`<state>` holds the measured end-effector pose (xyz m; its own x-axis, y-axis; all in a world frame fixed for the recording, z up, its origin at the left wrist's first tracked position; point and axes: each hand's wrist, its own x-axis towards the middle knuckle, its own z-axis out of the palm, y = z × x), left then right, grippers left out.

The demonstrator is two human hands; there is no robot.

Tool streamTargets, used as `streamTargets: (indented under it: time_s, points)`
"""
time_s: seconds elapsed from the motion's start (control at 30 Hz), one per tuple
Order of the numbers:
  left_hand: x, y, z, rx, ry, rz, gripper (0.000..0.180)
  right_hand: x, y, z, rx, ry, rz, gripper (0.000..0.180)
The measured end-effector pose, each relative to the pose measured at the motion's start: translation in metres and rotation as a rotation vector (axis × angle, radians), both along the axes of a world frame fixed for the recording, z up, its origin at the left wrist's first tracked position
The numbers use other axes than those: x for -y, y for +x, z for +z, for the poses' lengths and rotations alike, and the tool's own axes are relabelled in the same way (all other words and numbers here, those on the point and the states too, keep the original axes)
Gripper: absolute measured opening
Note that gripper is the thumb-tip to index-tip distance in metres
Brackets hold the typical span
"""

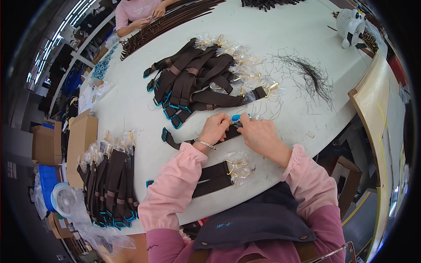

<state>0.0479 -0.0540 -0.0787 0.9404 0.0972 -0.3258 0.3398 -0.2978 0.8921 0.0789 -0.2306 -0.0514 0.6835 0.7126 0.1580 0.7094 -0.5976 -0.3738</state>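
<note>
A dark brown webbing strap (176, 143) lies across the white table in front of me, a blue-edged buckle at its left end. My left hand (215, 128) is closed in a pinch on this strap near its right end. Close beside it, my right hand (261, 133) is also closed on that end. Between my fingertips shows a small bright blue piece (240, 117); its kind is partly hidden by the fingers. Nearer me lie two similar straps (212, 188) with gold hooks (237, 165) in clear plastic.
A large pile of straps (193, 74) lies beyond my hands, another (112, 179) at left. Loose black threads (311, 79) are scattered at right. A white fan (351, 27) stands at the far right. Across the table, a co-worker's hands (149, 17) are beside long brown strips (171, 26).
</note>
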Motion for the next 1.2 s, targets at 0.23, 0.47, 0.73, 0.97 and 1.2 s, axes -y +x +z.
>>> streamTargets:
  time_s: [0.23,0.47,0.73,0.97,1.2]
  points:
    - [-0.001,0.0,-0.003,0.015,-0.018,-0.006,0.016,0.001,0.003,0.001,-0.008,-0.023,0.051,0.024]
    - [-0.001,0.0,-0.003,0.012,-0.03,-0.004,0.015,0.006,0.007,0.002,-0.067,0.027,0.098,0.025]
    - [-0.001,-0.001,-0.002,0.023,-0.027,-0.002,0.015,0.001,0.005,-0.001,-0.014,-0.011,0.041,0.021]
    - [-0.001,0.0,-0.001,0.013,-0.017,-0.017,0.015,-0.002,0.005,-0.008,-0.016,-0.001,0.03,0.02]
    - [0.0,0.001,0.0,-0.002,0.002,-0.012,0.014,-0.004,0.006,-0.011,0.038,-0.003,0.028,0.021]
